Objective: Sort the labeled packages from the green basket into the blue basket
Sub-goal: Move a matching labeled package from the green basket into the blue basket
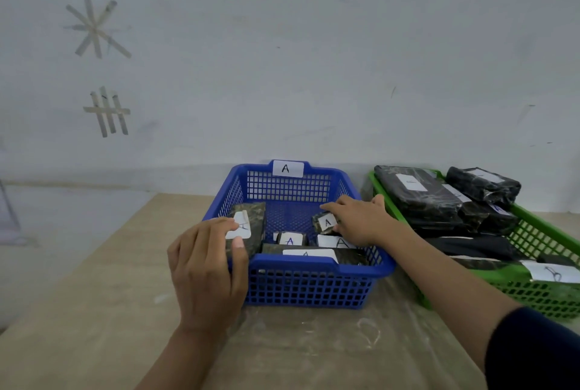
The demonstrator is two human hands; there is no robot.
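Note:
A blue basket [320,267] with an "A" tag on its far rim stands in the middle of the table. Several dark wrapped packages with white "A" labels lie inside it. My left hand [207,267] grips a dark labeled package [251,220] at the basket's left wall, thumb and fingers around it. My right hand [361,220] reaches into the basket from the right and holds a small labeled package [324,222] by its edge. The green basket [533,292] stands to the right, piled with several black packages [417,198].
The baskets rest on a beige table [110,311] covered with clear plastic film. A pale wall [282,60] with tape marks rises right behind the table. The green basket runs out of the frame on the right.

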